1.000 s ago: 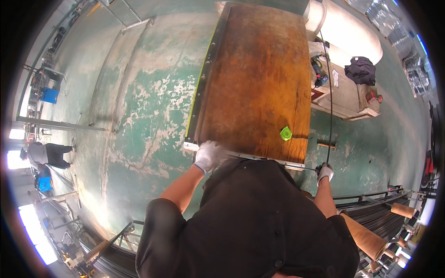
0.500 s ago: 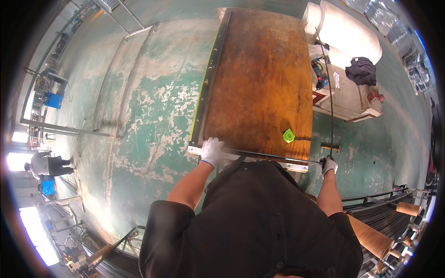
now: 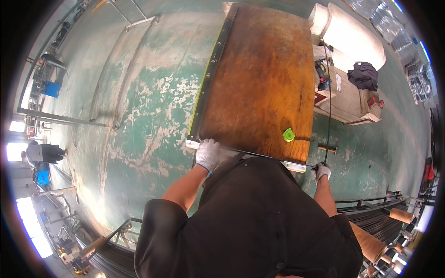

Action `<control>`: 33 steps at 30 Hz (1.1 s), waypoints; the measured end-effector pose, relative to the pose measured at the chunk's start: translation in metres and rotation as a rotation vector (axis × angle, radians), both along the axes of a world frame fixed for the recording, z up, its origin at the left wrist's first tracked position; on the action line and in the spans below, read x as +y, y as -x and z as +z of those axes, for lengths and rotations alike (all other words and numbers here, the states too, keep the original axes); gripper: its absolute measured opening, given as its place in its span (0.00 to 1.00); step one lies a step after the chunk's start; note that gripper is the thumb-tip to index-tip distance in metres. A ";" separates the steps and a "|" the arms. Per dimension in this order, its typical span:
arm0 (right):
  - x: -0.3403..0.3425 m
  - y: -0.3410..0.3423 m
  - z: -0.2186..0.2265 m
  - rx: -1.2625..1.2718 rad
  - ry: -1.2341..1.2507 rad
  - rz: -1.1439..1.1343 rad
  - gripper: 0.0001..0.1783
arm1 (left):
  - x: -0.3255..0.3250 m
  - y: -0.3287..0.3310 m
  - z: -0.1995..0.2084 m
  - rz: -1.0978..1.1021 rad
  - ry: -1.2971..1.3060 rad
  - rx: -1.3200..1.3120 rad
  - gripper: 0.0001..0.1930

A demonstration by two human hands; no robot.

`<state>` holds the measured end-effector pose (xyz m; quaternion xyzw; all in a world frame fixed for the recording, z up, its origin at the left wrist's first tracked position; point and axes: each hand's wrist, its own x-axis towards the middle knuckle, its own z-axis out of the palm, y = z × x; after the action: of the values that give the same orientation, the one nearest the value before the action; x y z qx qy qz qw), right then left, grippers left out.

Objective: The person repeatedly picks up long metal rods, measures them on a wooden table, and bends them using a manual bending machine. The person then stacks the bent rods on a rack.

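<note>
Lower right, my right hand (image 3: 321, 173) grips the black strip (image 3: 330, 102); my left hand (image 3: 208, 154), I can't tell. Likely aligning; next needs steadiness.

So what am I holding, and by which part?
Your right gloved hand grips the long black rod by its near end, where it meets the crosswise rod. Your left gloved hand is at the latter's left end; its grip can't be told.
</note>
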<state>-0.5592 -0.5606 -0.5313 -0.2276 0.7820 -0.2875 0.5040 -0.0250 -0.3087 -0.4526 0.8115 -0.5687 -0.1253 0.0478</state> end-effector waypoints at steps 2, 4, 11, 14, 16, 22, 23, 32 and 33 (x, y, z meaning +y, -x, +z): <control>0.000 0.000 -0.002 0.001 0.001 -0.009 0.06 | 0.001 0.000 -0.001 0.001 0.005 0.004 0.09; -0.001 0.000 -0.002 0.008 -0.009 0.006 0.06 | 0.000 0.002 0.000 0.006 -0.004 0.014 0.10; 0.000 -0.009 0.006 0.039 -0.003 0.008 0.04 | -0.002 0.003 0.002 0.034 -0.038 0.009 0.09; -0.001 -0.006 0.004 0.004 -0.002 0.013 0.04 | -0.002 0.003 0.002 0.040 -0.048 0.002 0.09; -0.002 0.008 -0.009 -0.028 0.004 0.006 0.04 | -0.006 0.004 0.005 0.033 -0.054 -0.001 0.09; -0.002 0.001 -0.010 -0.073 0.034 -0.041 0.02 | -0.007 0.002 0.002 0.036 -0.062 -0.014 0.09; -0.001 0.001 -0.006 -0.077 0.034 -0.039 0.02 | -0.007 0.002 0.003 0.035 -0.071 -0.011 0.09; 0.012 -0.024 0.146 -0.392 0.577 -0.174 0.08 | -0.056 -0.011 0.047 -0.083 -0.117 0.391 0.17; 0.015 -0.035 0.188 -0.403 0.736 -0.098 0.09 | -0.074 -0.010 0.060 -0.123 -0.087 0.476 0.19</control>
<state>-0.5244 -0.5454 -0.3436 -0.2940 0.5230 -0.6100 0.5177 -0.0151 -0.3825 -0.3927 0.7243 -0.5840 -0.3398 0.1376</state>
